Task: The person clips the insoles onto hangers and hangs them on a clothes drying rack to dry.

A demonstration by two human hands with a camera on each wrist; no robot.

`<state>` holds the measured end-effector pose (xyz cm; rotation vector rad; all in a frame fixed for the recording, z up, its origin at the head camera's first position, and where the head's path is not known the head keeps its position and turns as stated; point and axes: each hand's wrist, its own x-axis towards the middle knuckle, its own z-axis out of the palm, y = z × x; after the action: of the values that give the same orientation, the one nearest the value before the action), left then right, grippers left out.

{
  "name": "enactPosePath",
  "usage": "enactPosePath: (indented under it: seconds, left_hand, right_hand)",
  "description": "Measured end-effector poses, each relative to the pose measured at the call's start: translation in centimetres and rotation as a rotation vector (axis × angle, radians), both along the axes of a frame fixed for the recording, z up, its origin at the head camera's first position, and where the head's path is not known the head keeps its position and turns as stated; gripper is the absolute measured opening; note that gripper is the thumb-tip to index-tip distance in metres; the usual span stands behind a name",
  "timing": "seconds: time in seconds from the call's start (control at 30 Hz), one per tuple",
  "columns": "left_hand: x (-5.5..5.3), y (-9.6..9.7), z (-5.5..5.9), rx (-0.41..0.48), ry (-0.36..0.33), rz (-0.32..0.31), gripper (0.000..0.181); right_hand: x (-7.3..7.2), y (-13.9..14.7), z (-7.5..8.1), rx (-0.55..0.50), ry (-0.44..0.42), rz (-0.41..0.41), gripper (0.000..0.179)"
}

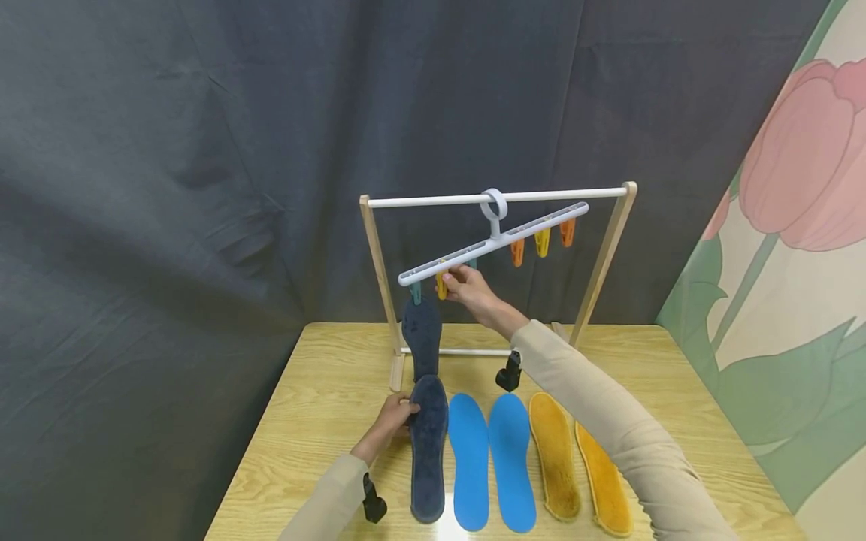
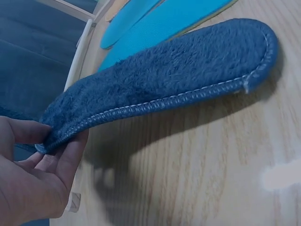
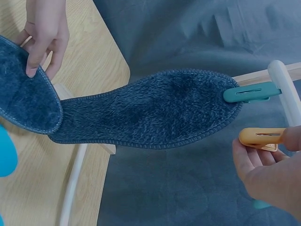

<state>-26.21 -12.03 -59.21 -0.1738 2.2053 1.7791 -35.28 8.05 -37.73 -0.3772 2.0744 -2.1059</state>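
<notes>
My left hand [image 1: 395, 415] holds a dark blue fuzzy insole [image 1: 428, 458], thumb on top and fingers beneath its far end, which is lifted off the table in the left wrist view. A matching dark blue insole [image 3: 164, 108] hangs from a teal clip [image 3: 254, 92] at the left end of the white hanger [image 1: 541, 223]. Beside that clip, my right hand [image 1: 476, 294] pinches a yellow clip [image 3: 261, 136] between thumb and fingers. The held insole overlaps the hanging one's lower end in the head view.
The hanger tilts down to the left on a rack bar [image 1: 561, 195] with wooden legs. Its right half carries orange [image 1: 517, 253] and yellow [image 1: 542, 243] clips. Two bright blue insoles [image 1: 512, 462] and two orange-yellow insoles [image 1: 555, 458] lie on the wooden table [image 1: 325, 376].
</notes>
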Motion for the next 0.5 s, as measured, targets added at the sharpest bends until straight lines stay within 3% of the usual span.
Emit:
enactPosePath:
  seconds: [0.5]
  left_hand:
    - [-0.59,0.17,0.93,0.133,0.029,-0.033,0.033]
  right_hand:
    - [-0.32,0.23,-0.16,0.033,0.017,0.019,0.036]
